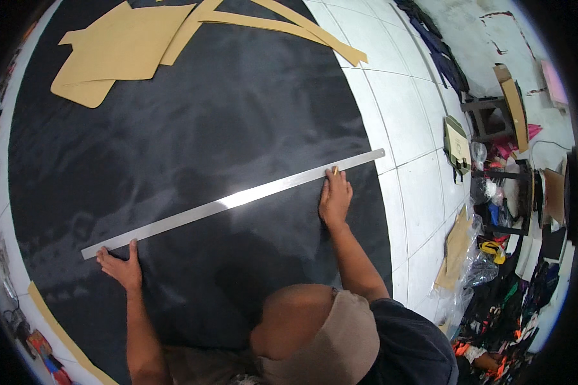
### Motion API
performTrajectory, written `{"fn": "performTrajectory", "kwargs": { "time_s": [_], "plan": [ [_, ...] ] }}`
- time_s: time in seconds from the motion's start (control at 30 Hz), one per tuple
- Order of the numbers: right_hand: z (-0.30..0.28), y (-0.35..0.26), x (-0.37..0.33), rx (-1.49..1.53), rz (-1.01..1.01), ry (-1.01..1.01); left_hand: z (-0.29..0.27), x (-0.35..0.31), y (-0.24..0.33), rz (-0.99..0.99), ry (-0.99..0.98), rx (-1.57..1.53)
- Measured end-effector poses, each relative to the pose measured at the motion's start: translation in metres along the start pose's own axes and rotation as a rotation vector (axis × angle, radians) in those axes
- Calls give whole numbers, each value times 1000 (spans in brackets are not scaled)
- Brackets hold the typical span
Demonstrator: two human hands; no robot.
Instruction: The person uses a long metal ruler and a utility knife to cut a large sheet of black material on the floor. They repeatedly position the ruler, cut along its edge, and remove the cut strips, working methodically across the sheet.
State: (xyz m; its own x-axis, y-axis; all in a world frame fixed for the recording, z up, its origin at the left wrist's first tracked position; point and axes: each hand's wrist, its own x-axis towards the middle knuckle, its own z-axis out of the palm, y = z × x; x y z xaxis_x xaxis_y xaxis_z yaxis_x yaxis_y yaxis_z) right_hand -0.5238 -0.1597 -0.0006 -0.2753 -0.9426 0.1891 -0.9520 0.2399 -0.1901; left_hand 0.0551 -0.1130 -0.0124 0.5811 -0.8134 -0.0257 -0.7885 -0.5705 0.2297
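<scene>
Currently, in the head view, a long metal ruler (237, 198) is laid slantwise across a wide sheet of black material (192, 147), directly beneath the fingertips of both hands. Its lower left end is steadied by the left hand (123, 266), whose thumb and fingers are spread apart and set along the near edge of the metal; nothing is seen to be gripped by them. Near the other end, the ruler is met by the right hand (336, 199), its fingers bent, and a small yellowish object (335, 170) is held at their tips, too small to be identified. Beyond the right fingers, the ruler's tip is carried past the edge of the material, over white floor tiles (424, 186).

Well ahead of the left fingers, tan pattern pieces (119, 48) are spread on the material, partly overlapped, and narrow tan strips (270, 24) are placed to their right, ahead of the right fingers. Behind and to the left of the left fingers, another tan strip (58, 327) is seen along the edge of the material. Well to the right of the right fingers, a green bag (457, 144) is left on the tiles, beside a grey hollow block (491, 119).
</scene>
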Motion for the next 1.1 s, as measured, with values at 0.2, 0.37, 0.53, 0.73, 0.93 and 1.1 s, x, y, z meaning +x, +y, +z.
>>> {"fn": "performTrajectory", "kwargs": {
  "time_s": [0.2,0.37,0.53,0.73,0.93,1.1],
  "plan": [
    [-4,3,10,56,-99,81,-12,-2,8,11,58,-132],
    [6,28,-3,-26,-107,55,-16,-10,32,-54,69,-149],
    [9,28,-1,-9,-95,32,-23,-12,31,-83,61,-147],
    [8,30,2,8,-103,46,-17,-13,30,-56,93,-134],
    [7,28,2,-4,-77,36,-16,-12,29,-60,71,-125],
    [7,19,-1,-6,-52,33,-20,-10,24,-56,61,-109]
  ]
}}
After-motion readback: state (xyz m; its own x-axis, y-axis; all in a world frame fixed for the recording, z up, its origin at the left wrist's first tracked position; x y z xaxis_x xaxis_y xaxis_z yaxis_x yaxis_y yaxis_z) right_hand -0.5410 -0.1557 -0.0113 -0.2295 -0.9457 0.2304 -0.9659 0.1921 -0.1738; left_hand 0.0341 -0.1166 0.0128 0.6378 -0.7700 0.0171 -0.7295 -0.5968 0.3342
